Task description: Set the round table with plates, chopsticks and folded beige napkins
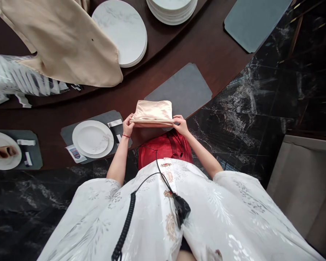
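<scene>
A folded beige cloth napkin (153, 110) is stretched level between my two hands, over the table's near edge. My left hand (128, 125) pinches its left end, and my right hand (180, 125) pinches the right end. Several fabric layers show along the near fold. Behind the napkin lies a grey placemat (188, 88), partly covered by it. Just left of my left hand, a small plate (92, 137) sits on a larger one on another placemat (67, 127), with a white-wrapped item (115, 123) beside them.
On the raised round centre of the dark table (51, 116) are stacked white plates (121, 30), a second plate stack (172, 11), a large beige cloth (70, 43) and plastic-wrapped packets (21, 76). Far left, a plate holds a brown folded napkin (2, 151). A light chair (301, 181) stands right.
</scene>
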{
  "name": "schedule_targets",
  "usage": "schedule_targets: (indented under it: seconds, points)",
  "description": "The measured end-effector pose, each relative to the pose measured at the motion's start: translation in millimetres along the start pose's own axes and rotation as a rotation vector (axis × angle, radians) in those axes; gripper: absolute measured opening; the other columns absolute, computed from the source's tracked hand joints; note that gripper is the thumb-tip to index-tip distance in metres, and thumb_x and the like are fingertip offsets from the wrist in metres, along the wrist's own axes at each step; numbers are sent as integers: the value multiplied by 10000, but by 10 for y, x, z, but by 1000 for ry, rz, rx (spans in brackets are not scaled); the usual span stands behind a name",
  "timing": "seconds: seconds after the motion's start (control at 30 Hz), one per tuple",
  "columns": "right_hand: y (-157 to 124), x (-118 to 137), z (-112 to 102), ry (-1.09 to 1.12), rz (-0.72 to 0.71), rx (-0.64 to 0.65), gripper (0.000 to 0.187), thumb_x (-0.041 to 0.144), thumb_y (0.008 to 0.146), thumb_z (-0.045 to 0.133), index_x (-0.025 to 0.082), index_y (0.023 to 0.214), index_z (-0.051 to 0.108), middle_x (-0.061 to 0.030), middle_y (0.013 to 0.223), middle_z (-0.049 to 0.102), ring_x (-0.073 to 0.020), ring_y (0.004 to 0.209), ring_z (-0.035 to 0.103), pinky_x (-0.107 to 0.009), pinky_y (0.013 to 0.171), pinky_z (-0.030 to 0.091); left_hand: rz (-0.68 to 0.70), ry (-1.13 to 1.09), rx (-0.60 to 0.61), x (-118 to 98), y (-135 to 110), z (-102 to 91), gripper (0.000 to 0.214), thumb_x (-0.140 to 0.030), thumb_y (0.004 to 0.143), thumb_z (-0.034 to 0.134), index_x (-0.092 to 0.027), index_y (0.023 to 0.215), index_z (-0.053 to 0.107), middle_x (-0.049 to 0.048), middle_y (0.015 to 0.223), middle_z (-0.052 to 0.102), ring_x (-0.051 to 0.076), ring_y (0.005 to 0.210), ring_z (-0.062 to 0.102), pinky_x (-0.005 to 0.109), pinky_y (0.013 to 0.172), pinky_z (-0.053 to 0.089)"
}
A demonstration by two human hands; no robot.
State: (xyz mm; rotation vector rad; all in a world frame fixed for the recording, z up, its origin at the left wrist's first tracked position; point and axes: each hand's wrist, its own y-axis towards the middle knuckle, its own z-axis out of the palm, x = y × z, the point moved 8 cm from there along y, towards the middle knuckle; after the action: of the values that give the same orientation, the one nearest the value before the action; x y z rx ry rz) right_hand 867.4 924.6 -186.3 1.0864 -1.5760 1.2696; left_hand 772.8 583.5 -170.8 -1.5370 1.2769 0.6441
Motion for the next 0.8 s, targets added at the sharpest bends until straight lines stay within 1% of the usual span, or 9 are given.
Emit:
schedule_targets:
  seconds: [0.07, 0.1, 0.23, 0.3, 0.37, 0.43, 0.53, 0.67, 0.8]
  points:
    - [-56, -199, 46, 53, 115, -142, 229, 418, 771, 688, 195, 806, 727, -52, 858, 699, -230, 950, 626, -382, 928, 493, 6, 25, -37, -27, 5, 32, 74, -107, 630, 533, -173, 662, 542, 110, 1041, 687, 245, 1068, 617, 340, 982, 479]
    - [-96, -305, 84, 90, 174, -184, 267, 444, 779, 666, 184, 824, 714, -45, 843, 688, -210, 875, 623, -358, 878, 503, 19, 46, -48, -43, -9, 57, 75, -102, 625, 524, -174, 647, 528, 114, 1059, 677, 246, 1067, 611, 342, 971, 480]
    - [-248, -605, 243, 203, 303, -209, 338, 499, 767, 650, 170, 845, 669, -22, 811, 664, -170, 773, 590, -298, 792, 496, 113, 84, -22, -87, -92, 175, 92, -102, 634, 494, -187, 607, 472, 128, 1169, 661, 265, 1199, 546, 380, 1036, 428]
    - [-303, -674, 260, 236, 312, -221, 341, 503, 763, 654, 172, 845, 655, -15, 805, 654, -160, 757, 575, -284, 777, 486, 143, 73, -9, -58, -111, 200, 86, -111, 633, 485, -194, 608, 481, 104, 1004, 683, 252, 1122, 573, 377, 1023, 428]
    - [-339, -703, 268, 257, 307, -222, 337, 500, 766, 658, 173, 845, 647, -10, 795, 640, -153, 738, 561, -274, 757, 475, 127, 71, -20, 24, -102, 186, 79, -119, 624, 483, -196, 616, 498, 63, 823, 638, 221, 943, 595, 345, 936, 463]
    - [-355, -699, 281, 261, 294, -215, 331, 497, 772, 659, 173, 842, 640, -6, 780, 622, -149, 721, 548, -265, 738, 464, 72, 72, -23, 146, -79, 166, 75, -122, 626, 490, -196, 630, 502, 26, 720, 567, 182, 784, 561, 301, 822, 478]
    - [-339, -647, 321, 228, 274, -219, 335, 512, 793, 630, 179, 835, 624, -4, 764, 601, -151, 714, 536, -263, 728, 460, -11, 54, -48, 338, -70, 131, 65, -126, 658, 526, -189, 673, 513, -6, 685, 523, 145, 691, 519, 257, 736, 468]
    - [-235, -592, 444, 131, 304, -240, 384, 545, 820, 556, 180, 908, 636, -24, 817, 638, -171, 760, 560, -276, 762, 474, -178, -19, -203, 655, -137, 68, 81, -182, 726, 582, -167, 805, 586, 0, 760, 583, 137, 732, 566, 255, 761, 489]
    - [-140, -645, 621, 65, 382, -279, 389, 520, 810, 517, 169, 916, 648, -52, 893, 679, -187, 814, 594, -307, 822, 487, -361, -75, -367, 949, -177, 36, 214, -284, 794, 623, -140, 951, 624, 41, 857, 636, 164, 833, 628, 306, 833, 526]
